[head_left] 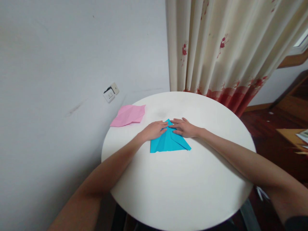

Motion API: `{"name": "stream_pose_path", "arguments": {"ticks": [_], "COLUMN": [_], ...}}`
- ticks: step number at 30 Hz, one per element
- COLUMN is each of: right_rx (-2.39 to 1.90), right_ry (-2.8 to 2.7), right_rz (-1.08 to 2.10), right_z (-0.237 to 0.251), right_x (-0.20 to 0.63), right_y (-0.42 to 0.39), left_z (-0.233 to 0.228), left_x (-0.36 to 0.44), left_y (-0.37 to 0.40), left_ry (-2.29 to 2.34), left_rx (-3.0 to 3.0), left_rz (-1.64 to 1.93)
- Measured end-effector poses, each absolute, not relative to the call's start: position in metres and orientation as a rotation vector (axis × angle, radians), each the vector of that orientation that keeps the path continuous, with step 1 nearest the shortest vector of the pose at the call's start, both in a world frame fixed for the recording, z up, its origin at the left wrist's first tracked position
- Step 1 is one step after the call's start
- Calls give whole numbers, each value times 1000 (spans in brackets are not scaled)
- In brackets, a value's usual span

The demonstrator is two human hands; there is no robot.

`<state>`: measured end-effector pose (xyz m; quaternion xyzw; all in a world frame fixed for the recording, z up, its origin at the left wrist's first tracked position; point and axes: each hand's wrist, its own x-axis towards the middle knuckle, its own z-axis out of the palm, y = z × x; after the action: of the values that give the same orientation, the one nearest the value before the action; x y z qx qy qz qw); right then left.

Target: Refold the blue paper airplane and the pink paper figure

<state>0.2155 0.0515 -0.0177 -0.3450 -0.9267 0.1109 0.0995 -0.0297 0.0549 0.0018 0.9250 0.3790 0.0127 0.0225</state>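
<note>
Both hands lie flat, fingers spread, clamping nothing: the left hand and right hand press the tip of a folded blue paper on the round white table. Pink paper lies apart near the wall.

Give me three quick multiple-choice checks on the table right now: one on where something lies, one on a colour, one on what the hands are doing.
1. Where is the pink paper?
A. under the right hand
B. at the table's far left edge, apart from the hands
C. on the floor

2. What colour is the folded paper under the hands?
A. blue
B. yellow
C. white

3. How do the hands meet that paper?
A. both lifted clear of it
B. only one touches it
C. both press flat on its pointed top

Answers: 1 B, it lies by the round table rim near the wall. 2 A, it is bright blue. 3 C, the left hand and right hand lie flat there.
</note>
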Motion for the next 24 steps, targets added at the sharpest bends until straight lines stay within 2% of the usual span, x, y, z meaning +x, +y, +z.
{"name": "stream_pose_path", "arguments": {"ticks": [15, 24], "right_rx": [-1017, -942], "right_ry": [-2743, -2784], "right_rz": [333, 349], "right_z": [-14, -13], "right_x": [215, 213], "right_y": [48, 45], "left_z": [13, 0], "left_x": [-35, -40], "left_y": [56, 64], "left_ry": [1151, 1102], "left_rx": [2842, 2878], "left_rz": [131, 84]}}
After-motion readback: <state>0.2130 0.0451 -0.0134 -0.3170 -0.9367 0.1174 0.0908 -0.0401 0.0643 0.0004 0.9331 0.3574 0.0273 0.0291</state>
